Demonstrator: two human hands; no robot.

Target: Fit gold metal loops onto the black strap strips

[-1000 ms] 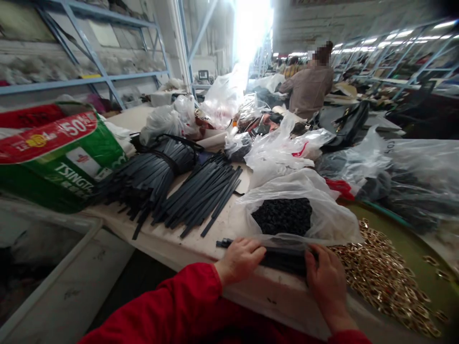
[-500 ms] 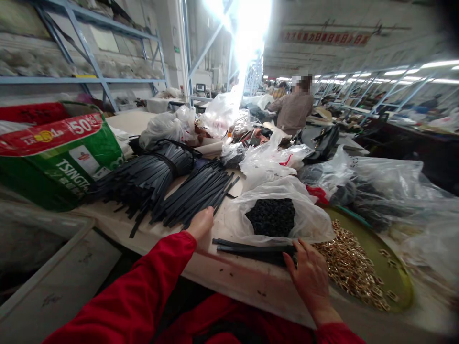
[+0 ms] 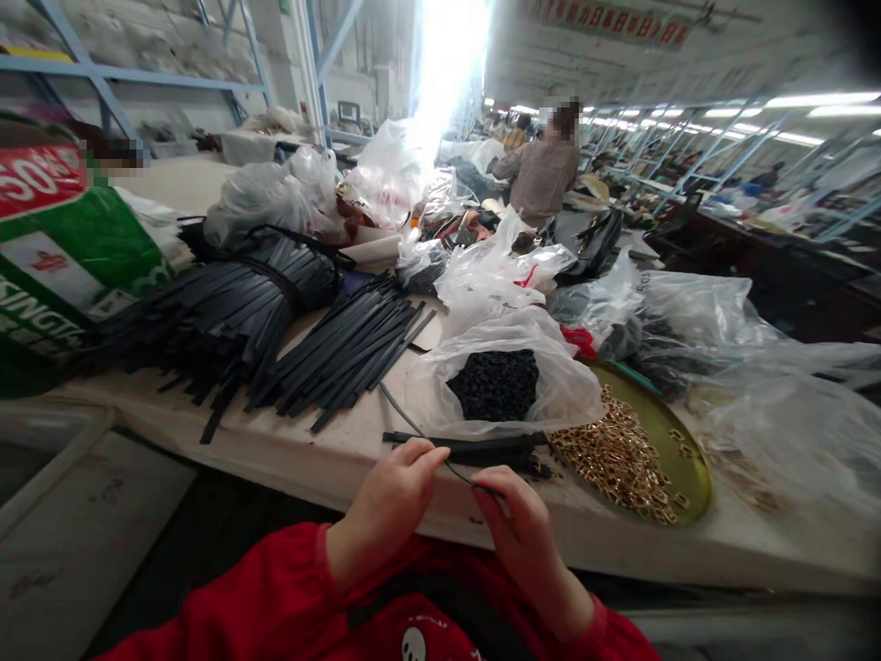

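Observation:
Between my hands a thin black strap (image 3: 460,472) is stretched in front of my body, its far end sticking up past my fingers. My left hand (image 3: 391,494) pinches it along its length, and my right hand (image 3: 518,516) pinches it near the other end. Just beyond, a small stack of black straps (image 3: 468,450) lies along the table's front edge, with gold buckles at its right end. A loose pile of black straps (image 3: 351,344) spreads to the left. An open plastic bag (image 3: 568,395) holds small black pieces (image 3: 494,386).
A round tray (image 3: 692,477) with many gold buckles (image 3: 623,459) sits at right. A tied bundle of black straps (image 3: 206,312) and a green and red bag (image 3: 89,248) stand at left. Plastic bags (image 3: 496,271) crowd the back, where a person (image 3: 543,174) is farther off.
My left hand has come back from the loose strap pile with one strap. My right hand has left the small stack and now grips that same strap. The view has shifted right and down.

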